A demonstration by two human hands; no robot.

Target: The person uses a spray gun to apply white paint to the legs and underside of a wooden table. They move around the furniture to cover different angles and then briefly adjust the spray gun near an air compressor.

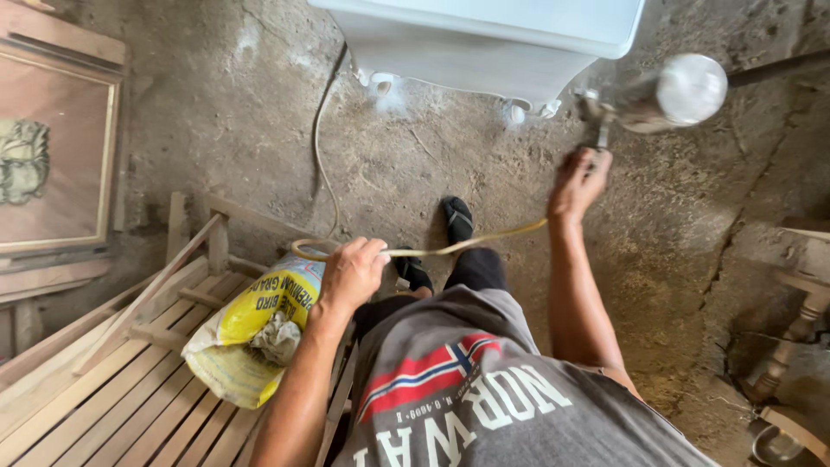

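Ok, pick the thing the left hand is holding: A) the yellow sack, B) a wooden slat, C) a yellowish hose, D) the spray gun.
C: the left hand is closed on the yellowish hose, which runs across to the right hand at the spray gun; the yellow sack lies beside it on the wooden slats.

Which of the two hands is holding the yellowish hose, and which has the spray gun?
The left hand grips the yellowish hose beside the yellow sack. The right hand reaches out and holds the spray gun near the white cabinet.
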